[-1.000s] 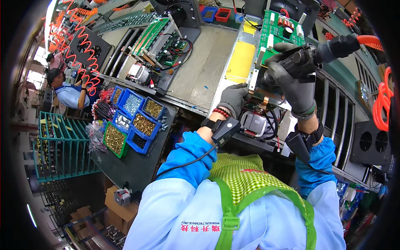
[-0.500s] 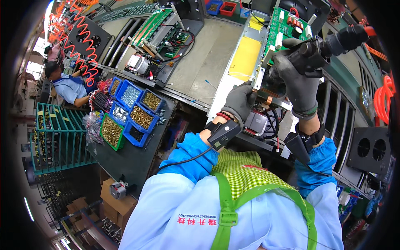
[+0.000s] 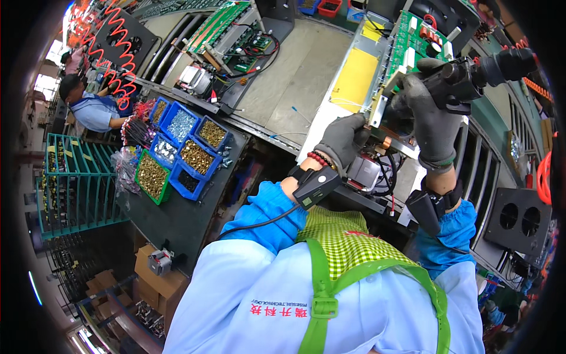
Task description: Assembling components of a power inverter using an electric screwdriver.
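Observation:
My right hand (image 3: 429, 121), in a grey glove, is wrapped round a black power screwdriver (image 3: 457, 85) with a thick ribbed end pointing right. Its working tip is hidden behind the hand, beside a unit with a green circuit board (image 3: 407, 44). My left hand (image 3: 344, 141), also gloved, has its fingers curled together at the near end of that unit, by a light metal bracket (image 3: 378, 111); what they pinch is hidden. A yellow sheet (image 3: 356, 76) lies left of the board. Just below the hands sits a boxy grey metal component (image 3: 364, 173) with black wires.
On the left, blue bins (image 3: 197, 158) and a green bin (image 3: 153, 177) hold screws and small fasteners. A second board assembly (image 3: 218, 29) stands on the far-left line. Red coiled hoses (image 3: 121, 53) hang near another person (image 3: 94, 106). A black two-hole panel (image 3: 519, 218) stands right.
The whole view has shifted slightly. My right hand and the screwdriver sit a little further right and lower; the left hand keeps its place at the unit's near end.

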`<state>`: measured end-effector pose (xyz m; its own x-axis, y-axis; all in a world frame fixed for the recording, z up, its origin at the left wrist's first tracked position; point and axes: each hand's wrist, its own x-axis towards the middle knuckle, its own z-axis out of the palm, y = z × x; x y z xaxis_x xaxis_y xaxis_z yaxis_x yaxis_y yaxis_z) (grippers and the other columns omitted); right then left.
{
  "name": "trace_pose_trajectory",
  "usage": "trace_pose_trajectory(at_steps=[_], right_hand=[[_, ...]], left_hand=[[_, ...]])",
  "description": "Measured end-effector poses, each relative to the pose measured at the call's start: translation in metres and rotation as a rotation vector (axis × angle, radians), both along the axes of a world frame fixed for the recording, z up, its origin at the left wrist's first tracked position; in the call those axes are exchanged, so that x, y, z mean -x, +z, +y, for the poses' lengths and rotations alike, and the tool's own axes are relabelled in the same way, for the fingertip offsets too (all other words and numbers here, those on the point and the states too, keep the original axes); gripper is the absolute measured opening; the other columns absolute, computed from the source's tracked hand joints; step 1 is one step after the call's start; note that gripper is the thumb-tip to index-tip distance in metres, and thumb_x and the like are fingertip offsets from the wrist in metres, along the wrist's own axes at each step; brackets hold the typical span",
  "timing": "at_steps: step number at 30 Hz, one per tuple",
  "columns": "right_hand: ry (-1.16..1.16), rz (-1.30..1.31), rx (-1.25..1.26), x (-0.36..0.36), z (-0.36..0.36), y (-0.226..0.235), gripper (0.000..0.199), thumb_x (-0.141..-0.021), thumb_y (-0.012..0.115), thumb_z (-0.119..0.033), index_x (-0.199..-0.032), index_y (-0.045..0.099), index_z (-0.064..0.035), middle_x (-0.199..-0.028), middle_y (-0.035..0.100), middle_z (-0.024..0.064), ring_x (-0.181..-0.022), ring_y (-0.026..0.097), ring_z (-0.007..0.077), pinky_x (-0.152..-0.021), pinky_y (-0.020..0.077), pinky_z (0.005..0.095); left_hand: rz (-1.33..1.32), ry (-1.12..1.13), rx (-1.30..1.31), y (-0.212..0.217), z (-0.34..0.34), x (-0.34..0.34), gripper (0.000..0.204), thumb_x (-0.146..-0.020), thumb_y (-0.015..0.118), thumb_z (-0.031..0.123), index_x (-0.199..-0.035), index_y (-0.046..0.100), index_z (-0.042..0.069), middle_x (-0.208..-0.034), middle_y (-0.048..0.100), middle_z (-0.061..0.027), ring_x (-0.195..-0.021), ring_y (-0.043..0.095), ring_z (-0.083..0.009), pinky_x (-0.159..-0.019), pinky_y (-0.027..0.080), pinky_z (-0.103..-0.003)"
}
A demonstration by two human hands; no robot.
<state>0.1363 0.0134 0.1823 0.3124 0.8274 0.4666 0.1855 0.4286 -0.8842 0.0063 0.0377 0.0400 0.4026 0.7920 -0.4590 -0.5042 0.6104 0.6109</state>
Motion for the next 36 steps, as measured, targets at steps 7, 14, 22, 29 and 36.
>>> trace_pose_trajectory(at_steps=[7,14,22,29,36], right_hand=[[0.012,0.022,0.074,0.006,-0.001,0.006,0.018,-0.088,0.068,-0.001,-0.105,0.060,-0.0028,-0.080,0.065,0.0039,-0.065,0.062,0.0090,-0.058,0.0516,0.0255],[-0.053,0.030,0.053,0.012,-0.002,0.007,0.012,-0.089,0.068,-0.001,-0.099,0.061,-0.0007,-0.075,0.064,0.0037,-0.060,0.060,0.0092,-0.055,0.0498,0.0253],[-0.007,0.048,0.083,-0.002,0.002,-0.006,0.030,-0.091,0.069,-0.005,-0.118,0.058,0.0008,-0.089,0.068,0.0078,-0.067,0.064,0.0114,-0.064,0.0535,0.0264],[-0.141,0.004,0.194,-0.016,0.000,-0.017,0.039,-0.093,0.065,-0.010,-0.129,0.055,0.0016,-0.097,0.069,0.0115,-0.075,0.068,0.0148,-0.069,0.0566,0.0293],[-0.126,-0.203,0.051,-0.026,0.001,-0.023,0.034,-0.096,0.059,-0.006,-0.128,0.053,0.0030,-0.108,0.066,0.0173,-0.095,0.068,0.0233,-0.082,0.0571,0.0352]], left_hand=[[-0.106,-0.042,0.102,-0.015,0.003,-0.001,0.022,-0.101,0.056,0.012,-0.120,0.062,0.004,-0.110,0.063,-0.0091,-0.094,0.063,-0.0163,-0.080,0.056,-0.024],[-0.030,-0.076,-0.031,-0.023,0.004,-0.003,0.014,-0.101,0.056,0.013,-0.106,0.063,0.004,-0.096,0.062,-0.0042,-0.078,0.059,-0.0112,-0.068,0.052,-0.022],[0.698,0.046,-1.086,-0.018,-0.002,0.006,0.011,-0.085,0.063,0.006,-0.094,0.062,-0.002,-0.087,0.062,-0.0172,-0.083,0.064,-0.0331,-0.071,0.052,-0.040],[0.303,-0.098,-0.524,0.009,-0.024,0.125,0.044,-0.094,0.060,0.026,-0.126,0.059,-0.004,-0.094,0.065,-0.0070,-0.081,0.062,-0.0125,-0.074,0.053,-0.028],[1.921,-0.261,-0.313,-0.147,-0.112,0.403,0.036,-0.088,0.063,0.022,-0.121,0.063,0.007,-0.115,0.068,-0.0179,-0.106,0.064,-0.0368,-0.094,0.051,-0.046]])
